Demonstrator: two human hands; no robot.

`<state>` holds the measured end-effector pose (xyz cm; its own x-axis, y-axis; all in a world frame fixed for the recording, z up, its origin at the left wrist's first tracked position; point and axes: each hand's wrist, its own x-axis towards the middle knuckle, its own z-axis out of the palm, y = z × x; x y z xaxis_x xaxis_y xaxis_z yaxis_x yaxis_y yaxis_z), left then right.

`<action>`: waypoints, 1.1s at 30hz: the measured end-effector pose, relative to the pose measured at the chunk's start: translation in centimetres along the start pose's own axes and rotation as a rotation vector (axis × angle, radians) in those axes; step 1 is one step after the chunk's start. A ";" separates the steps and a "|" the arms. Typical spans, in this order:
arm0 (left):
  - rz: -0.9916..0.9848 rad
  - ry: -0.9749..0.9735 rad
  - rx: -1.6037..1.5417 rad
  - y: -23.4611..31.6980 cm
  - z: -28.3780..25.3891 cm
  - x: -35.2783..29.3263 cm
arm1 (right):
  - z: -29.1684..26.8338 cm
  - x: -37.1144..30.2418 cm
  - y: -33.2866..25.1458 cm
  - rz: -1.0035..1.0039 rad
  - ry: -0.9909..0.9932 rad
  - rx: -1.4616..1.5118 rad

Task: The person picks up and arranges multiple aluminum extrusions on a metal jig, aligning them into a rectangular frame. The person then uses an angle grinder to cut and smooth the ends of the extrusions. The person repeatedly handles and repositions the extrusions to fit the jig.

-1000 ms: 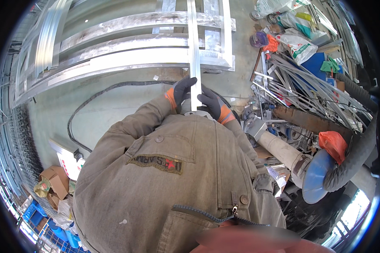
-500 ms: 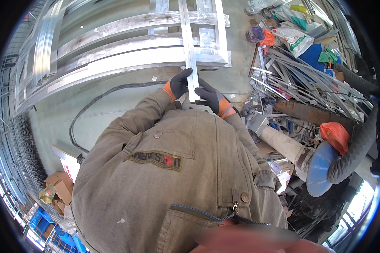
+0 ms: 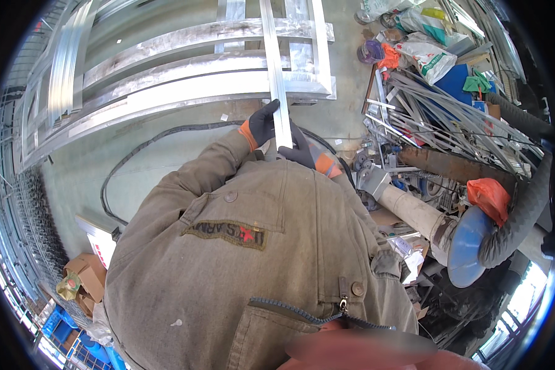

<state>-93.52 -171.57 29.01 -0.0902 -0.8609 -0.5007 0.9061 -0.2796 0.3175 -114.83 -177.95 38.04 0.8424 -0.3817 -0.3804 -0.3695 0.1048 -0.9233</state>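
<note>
A long silvery metal profile (image 3: 275, 74) runs from the top of the view down to my body, crossing over the metal frame. My left hand (image 3: 264, 123), in a black glove with an orange cuff, is closed on its left edge a little above the near end. Lower down, my right hand (image 3: 301, 149), gloved in black, grey and orange, grips the near end from the right, with the thumb across the end. Some fingers of both hands are hidden behind the profile. The metal frame (image 3: 197, 66) of wide bars lies beyond my hands.
A black cable (image 3: 143, 145) curves over the floor at left. Scrap metal strips (image 3: 430, 111) are heaped at right, near sacks (image 3: 427, 58). A fume hood (image 3: 470, 246) with its hose stands at lower right. Cardboard boxes (image 3: 87, 274) sit at lower left.
My right hand has shifted slightly down and left, around the profile's near end. The left hand stays at nearly the same spot on the profile.
</note>
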 end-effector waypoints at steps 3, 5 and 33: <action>-0.019 0.020 0.001 1.0 1.9 -0.7 | -0.4 -0.9 -1.3 -0.091 0.044 -0.247; -0.003 0.021 0.015 1.7 3.2 -1.1 | -0.8 -1.2 -2.5 -0.104 0.087 -0.372; 0.042 -0.109 -0.149 3.4 5.1 -2.8 | 0.5 -0.8 -7.5 -0.068 0.217 -0.501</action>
<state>-92.35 -172.31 35.61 -0.0881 -0.9136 -0.3970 0.9604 -0.1837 0.2097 -112.54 -177.96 45.25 0.7904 -0.5583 -0.2521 -0.5032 -0.3570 -0.7869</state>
